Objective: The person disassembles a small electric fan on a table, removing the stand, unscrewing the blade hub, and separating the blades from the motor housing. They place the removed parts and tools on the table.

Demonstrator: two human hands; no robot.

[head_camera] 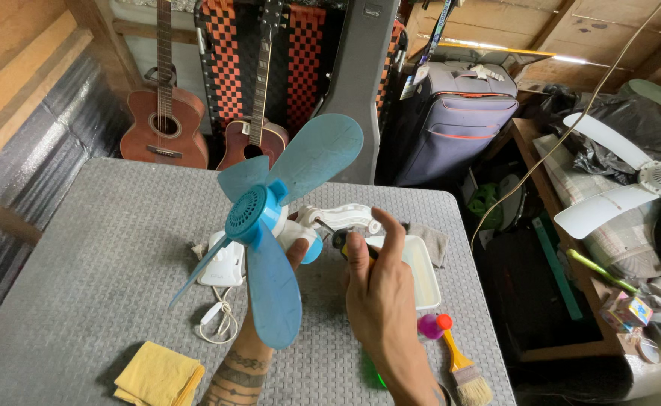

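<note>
My left hand (294,254) holds a small blue fan (270,218) up over the grey table (105,248); its blades hide most of that hand. The fan has a round blue hub, several light blue blades and a white arm (343,217) at its back. My right hand (379,289) grips a dark-handled tool (339,241) with yellow on it, its thin tip pointing at the white arm's joint. A white clip base (223,265) with a cord and switch (216,316) lies on the table under the fan.
A yellow cloth (157,374), white tray (423,274), paintbrush (464,368) and pink-capped bottle (430,325) lie on the table. Two guitars (163,113) and a suitcase (450,120) stand behind. A white ceiling fan (631,180) and clutter fill the right side.
</note>
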